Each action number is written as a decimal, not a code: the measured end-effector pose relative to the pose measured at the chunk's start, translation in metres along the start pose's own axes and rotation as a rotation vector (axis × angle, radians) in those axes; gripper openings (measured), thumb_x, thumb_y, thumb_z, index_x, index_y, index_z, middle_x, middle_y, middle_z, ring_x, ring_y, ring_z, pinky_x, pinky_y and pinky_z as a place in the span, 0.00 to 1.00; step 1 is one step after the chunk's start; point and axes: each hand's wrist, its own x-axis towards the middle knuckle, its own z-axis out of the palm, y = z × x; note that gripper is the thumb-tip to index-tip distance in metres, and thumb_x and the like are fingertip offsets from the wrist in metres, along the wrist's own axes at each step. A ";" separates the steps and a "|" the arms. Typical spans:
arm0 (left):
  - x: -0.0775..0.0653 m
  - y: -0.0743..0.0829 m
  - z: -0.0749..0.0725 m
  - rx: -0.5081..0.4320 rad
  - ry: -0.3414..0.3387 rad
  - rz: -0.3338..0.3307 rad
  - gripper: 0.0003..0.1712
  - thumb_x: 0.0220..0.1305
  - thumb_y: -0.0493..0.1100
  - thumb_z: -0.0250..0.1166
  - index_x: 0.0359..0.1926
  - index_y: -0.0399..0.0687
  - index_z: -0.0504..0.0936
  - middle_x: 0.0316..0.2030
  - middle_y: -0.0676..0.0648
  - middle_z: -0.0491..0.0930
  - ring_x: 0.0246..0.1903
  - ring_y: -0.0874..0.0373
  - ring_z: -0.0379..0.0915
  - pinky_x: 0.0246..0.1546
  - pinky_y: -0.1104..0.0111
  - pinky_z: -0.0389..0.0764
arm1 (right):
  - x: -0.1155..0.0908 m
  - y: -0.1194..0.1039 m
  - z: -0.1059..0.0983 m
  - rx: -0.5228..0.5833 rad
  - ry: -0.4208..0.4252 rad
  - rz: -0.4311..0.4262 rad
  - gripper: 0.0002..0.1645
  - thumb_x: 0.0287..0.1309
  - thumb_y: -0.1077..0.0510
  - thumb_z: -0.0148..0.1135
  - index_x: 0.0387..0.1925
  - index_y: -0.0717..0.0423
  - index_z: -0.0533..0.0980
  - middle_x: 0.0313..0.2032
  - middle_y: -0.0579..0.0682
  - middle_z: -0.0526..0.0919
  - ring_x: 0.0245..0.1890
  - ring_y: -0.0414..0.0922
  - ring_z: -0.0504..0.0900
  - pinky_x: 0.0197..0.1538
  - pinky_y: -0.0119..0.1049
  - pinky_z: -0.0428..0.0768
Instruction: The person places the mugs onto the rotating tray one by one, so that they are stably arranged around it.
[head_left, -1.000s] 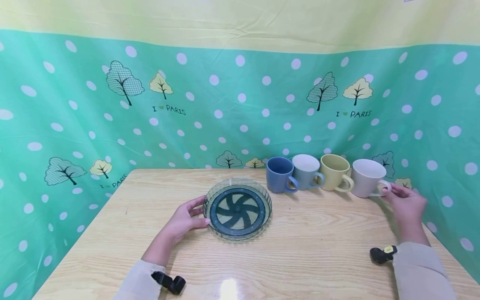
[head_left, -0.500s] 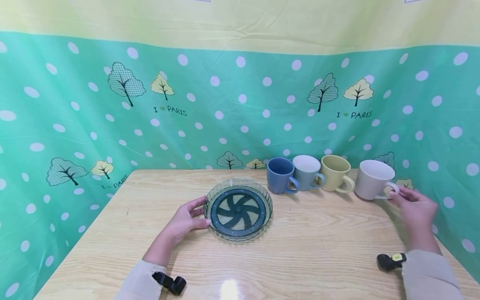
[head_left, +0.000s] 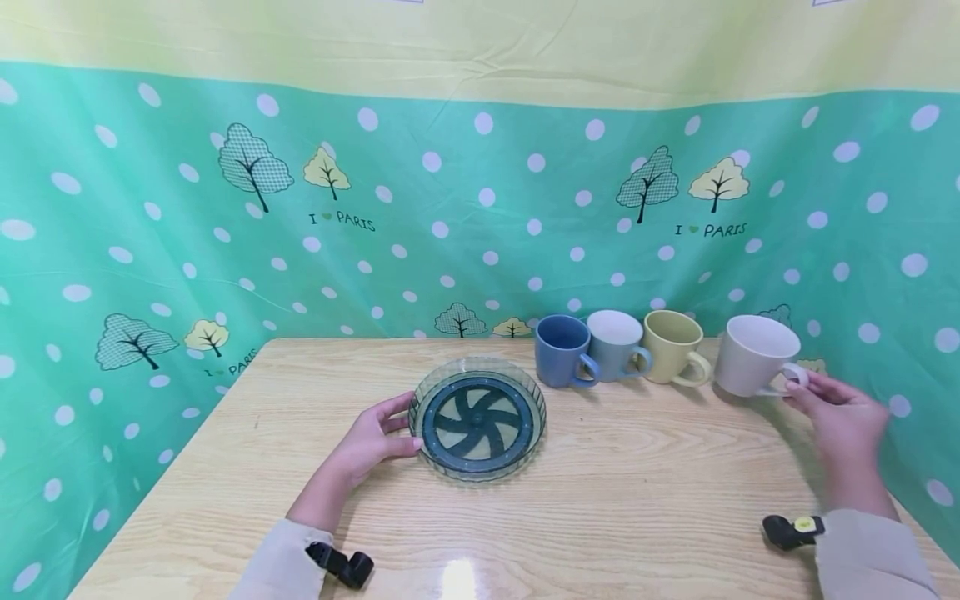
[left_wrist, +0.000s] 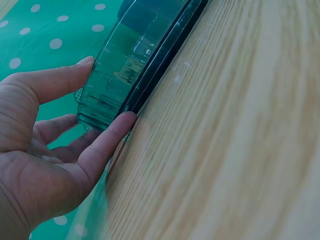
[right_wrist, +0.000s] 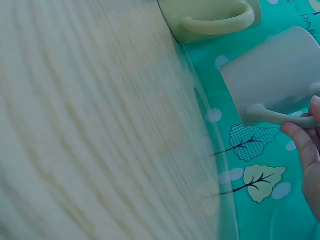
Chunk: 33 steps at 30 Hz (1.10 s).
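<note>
My right hand (head_left: 847,417) pinches the handle of a white mug (head_left: 756,357) at the right end of the mug row. The mug tilts slightly, its base just off the tabletop in the right wrist view, where part of the hand (right_wrist: 307,145) shows at the handle. A round clear scalloped tray (head_left: 536,442) with a dark spoked base rests on the table, left of the mugs. My left hand (head_left: 367,442) touches its left side with fingertips and thumb spread along the wall. In the left wrist view, a gap separates the palm from the tray (left_wrist: 105,100).
A dark blue mug (head_left: 561,358), a grey-blue mug (head_left: 615,350) and a yellow mug (head_left: 667,350) stand in a row at the back of the wooden table (head_left: 600,517). A green dotted curtain (head_left: 465,167) hangs behind and to both sides.
My right hand has moved the white mug right, away from the yellow mug, and slightly up with a tilt. The left hand and the tray have stayed in place.
</note>
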 end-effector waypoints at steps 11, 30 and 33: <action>-0.002 0.001 0.000 -0.006 0.000 -0.006 0.51 0.49 0.29 0.74 0.73 0.41 0.60 0.70 0.38 0.60 0.65 0.39 0.61 0.47 0.61 0.82 | -0.006 -0.011 0.002 0.002 -0.058 -0.072 0.15 0.45 0.77 0.70 0.33 0.58 0.86 0.26 0.44 0.87 0.27 0.37 0.86 0.29 0.30 0.83; 0.000 0.000 0.000 0.006 0.006 -0.003 0.49 0.50 0.30 0.74 0.72 0.42 0.61 0.70 0.38 0.61 0.64 0.40 0.62 0.48 0.62 0.82 | -0.023 -0.030 0.018 0.030 -0.084 -0.131 0.15 0.44 0.77 0.71 0.35 0.62 0.86 0.27 0.47 0.88 0.25 0.39 0.87 0.30 0.30 0.83; 0.000 0.000 0.000 0.007 0.008 -0.004 0.49 0.49 0.30 0.74 0.72 0.42 0.62 0.70 0.38 0.61 0.64 0.40 0.62 0.48 0.62 0.82 | -0.025 -0.031 0.021 0.068 -0.120 -0.141 0.15 0.44 0.79 0.69 0.35 0.64 0.86 0.27 0.49 0.88 0.25 0.41 0.87 0.30 0.32 0.83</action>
